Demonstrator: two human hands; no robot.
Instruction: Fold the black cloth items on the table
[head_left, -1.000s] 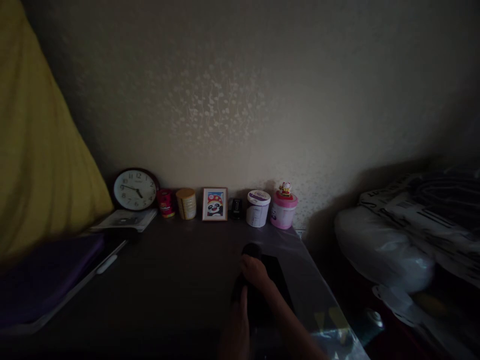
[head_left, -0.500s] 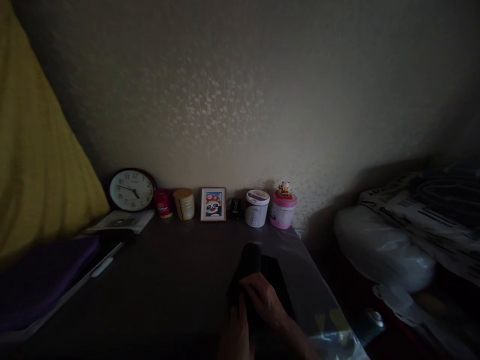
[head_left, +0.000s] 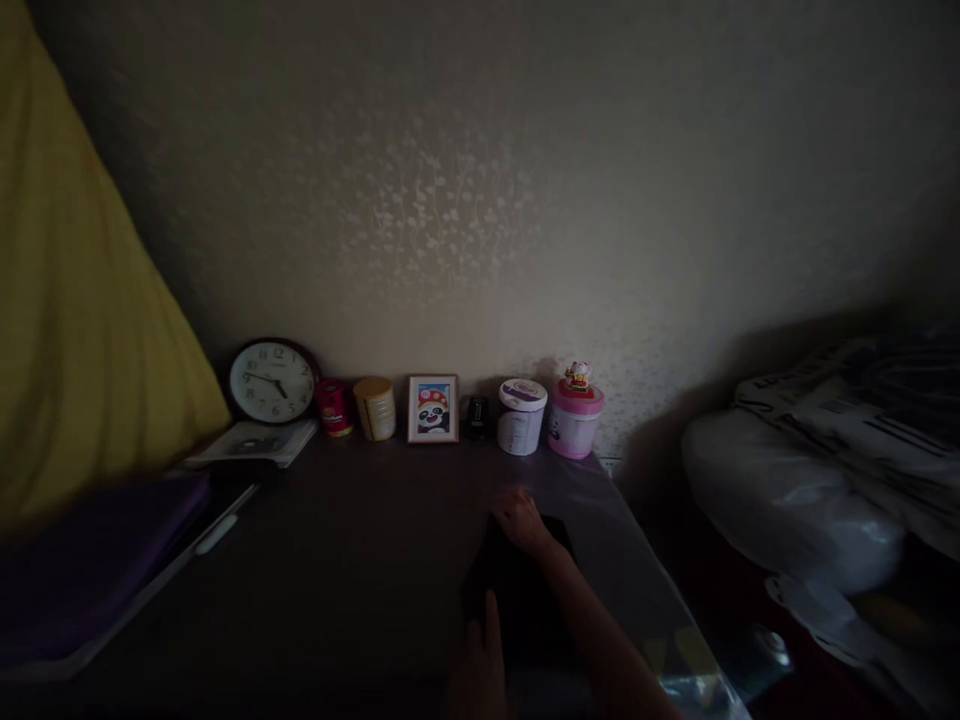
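Observation:
A black item that looks like cloth [head_left: 525, 600] lies on the dark table towards the right; its folds are hard to make out in the dim light. My right hand [head_left: 520, 517] reaches over to its far end with fingers curled down on the material, their tips hidden and slightly blurred. Nearer to me, my left hand [head_left: 484, 650] rests at the left part of the cloth, index finger stretched forward and nothing visible in it.
Along the wall stand a clock [head_left: 273, 381], a red container [head_left: 335, 408], a yellow tin [head_left: 375, 408], a framed panda picture [head_left: 433, 409], a white tub [head_left: 521, 418] and a pink tub [head_left: 574, 420] with a figurine [head_left: 577, 377]. A purple case [head_left: 112, 560] lies left; plastic bags [head_left: 787, 500] sit right.
My right hand has moved forward from the middle of the cloth to its far end, where a raised dark part stood. My left hand stays near. The view has shifted slightly.

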